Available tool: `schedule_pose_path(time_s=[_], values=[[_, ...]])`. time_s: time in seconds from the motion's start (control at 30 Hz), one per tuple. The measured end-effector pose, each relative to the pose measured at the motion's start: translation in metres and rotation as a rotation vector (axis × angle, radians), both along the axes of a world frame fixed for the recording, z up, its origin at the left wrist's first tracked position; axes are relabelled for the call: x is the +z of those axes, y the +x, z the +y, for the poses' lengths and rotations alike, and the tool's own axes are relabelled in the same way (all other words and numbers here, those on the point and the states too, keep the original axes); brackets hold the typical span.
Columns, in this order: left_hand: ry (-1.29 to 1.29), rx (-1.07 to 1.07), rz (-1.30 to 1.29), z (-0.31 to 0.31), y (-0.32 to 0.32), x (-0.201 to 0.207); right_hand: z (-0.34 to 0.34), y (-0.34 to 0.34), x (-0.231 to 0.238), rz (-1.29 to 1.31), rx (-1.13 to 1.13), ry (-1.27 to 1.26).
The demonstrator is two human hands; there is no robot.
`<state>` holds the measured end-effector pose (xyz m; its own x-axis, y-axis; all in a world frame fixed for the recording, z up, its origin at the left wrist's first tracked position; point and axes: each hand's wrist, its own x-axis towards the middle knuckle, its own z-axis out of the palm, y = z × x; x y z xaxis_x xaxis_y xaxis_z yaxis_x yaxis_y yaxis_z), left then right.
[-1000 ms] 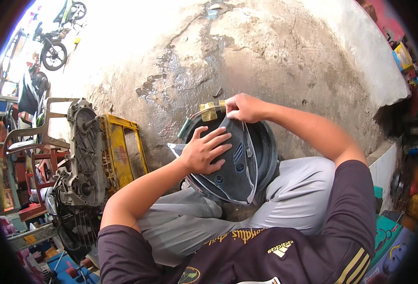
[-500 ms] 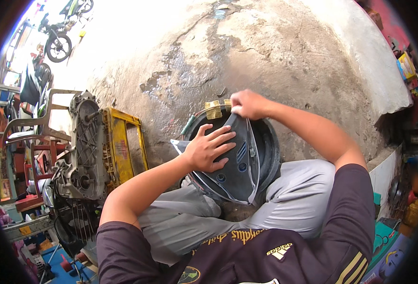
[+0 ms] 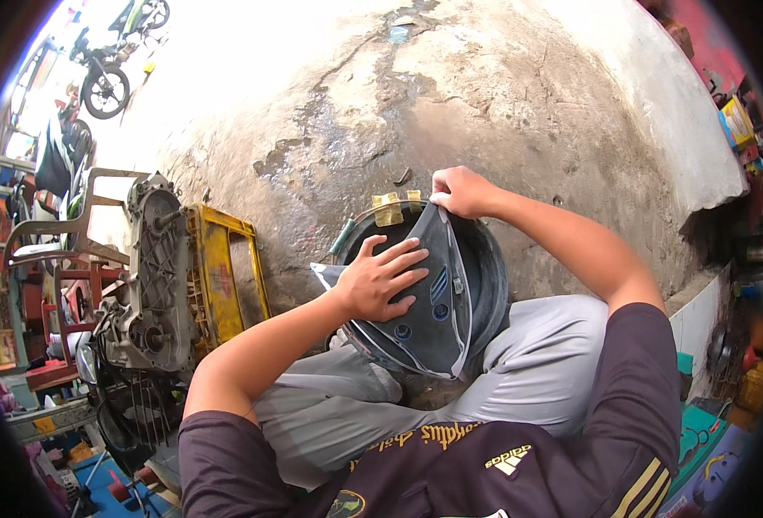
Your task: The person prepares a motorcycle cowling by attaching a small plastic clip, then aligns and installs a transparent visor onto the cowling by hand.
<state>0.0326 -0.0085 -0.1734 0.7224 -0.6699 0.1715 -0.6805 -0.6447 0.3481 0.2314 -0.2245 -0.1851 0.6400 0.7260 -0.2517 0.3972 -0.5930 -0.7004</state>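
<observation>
A dark grey plastic panel (image 3: 419, 298) with pale edges, slots and round holes lies tilted across a black round tub (image 3: 491, 272) between my legs. It looks like a motorcycle body panel. My left hand (image 3: 381, 281) rests flat on its face, fingers spread. At the far, pointed corner, my right hand (image 3: 462, 192) pinches the panel between thumb and fingers. Yellow tape pieces (image 3: 387, 210) stick to the tub's far rim, just left of my right hand. Panel and hands hide much of the tub's inside.
To the left stand a metal engine casing (image 3: 154, 276) and a yellow crate (image 3: 226, 272). A motorcycle wheel (image 3: 105, 91) shows at the far left. Wet streaks cross the concrete floor (image 3: 347, 129). A low tiled ledge (image 3: 699, 319) and assorted containers line the right.
My right hand has shifted slightly right at the panel's corner, and its blur is gone. My left hand stays flat on the panel.
</observation>
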Motion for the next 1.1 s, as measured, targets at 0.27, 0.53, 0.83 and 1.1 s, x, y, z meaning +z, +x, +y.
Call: schedule_pose_path(time_s=[0.27,0.53,0.83,1.1], values=[[0.009,0.025,-0.002,0.001,0.0,0.006,0.004,-0.018,0.014,-0.053,0.153,0.045],[-0.012,0.041,-0.049,0.004,-0.008,-0.002,0.014,-0.048,0.018,-0.038,0.222,-0.006],[-0.002,0.063,-0.116,0.004,-0.001,0.001,0.022,-0.04,0.019,-0.1,0.257,0.023],[-0.085,0.072,-0.131,0.003,-0.002,-0.01,-0.002,0.003,0.002,-0.068,0.094,-0.041]])
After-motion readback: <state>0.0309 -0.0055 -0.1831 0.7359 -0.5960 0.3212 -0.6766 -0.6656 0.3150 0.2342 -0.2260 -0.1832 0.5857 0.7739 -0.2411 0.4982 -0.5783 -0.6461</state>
